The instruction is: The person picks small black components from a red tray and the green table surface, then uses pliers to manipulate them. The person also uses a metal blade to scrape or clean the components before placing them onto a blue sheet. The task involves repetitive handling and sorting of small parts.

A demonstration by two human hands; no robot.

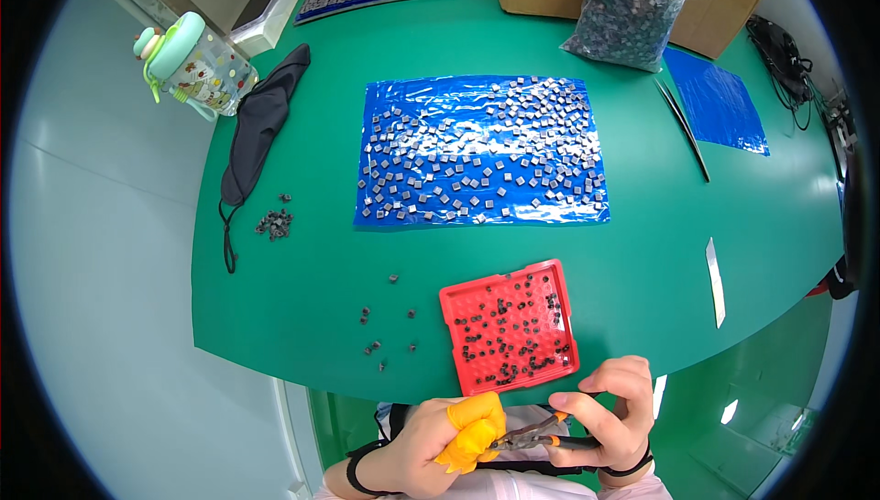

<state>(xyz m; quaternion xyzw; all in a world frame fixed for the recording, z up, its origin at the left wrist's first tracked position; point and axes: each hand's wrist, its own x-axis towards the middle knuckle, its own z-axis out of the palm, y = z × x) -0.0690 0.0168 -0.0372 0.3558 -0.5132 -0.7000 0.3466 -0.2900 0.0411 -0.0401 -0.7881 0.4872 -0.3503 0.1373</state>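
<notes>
Two handles of the pliers are being gripped by the right hand, ideally squeezing evenly; the left hand, in yellow finger covers, is resting closed at the tips, any workpiece hidden. Beyond, the red tray is holding dark parts.

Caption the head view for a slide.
Right hand holds pliers at the yellow-covered fingers of the left hand, near a red tray of small dark parts.

Around the red tray, speckled with black pieces, the table is green, the sheet beyond the tray blue with grey cubes, the pliers nearer black and orange, and the bottle far left mint-topped, its small print seemingly multicoloured.
</notes>
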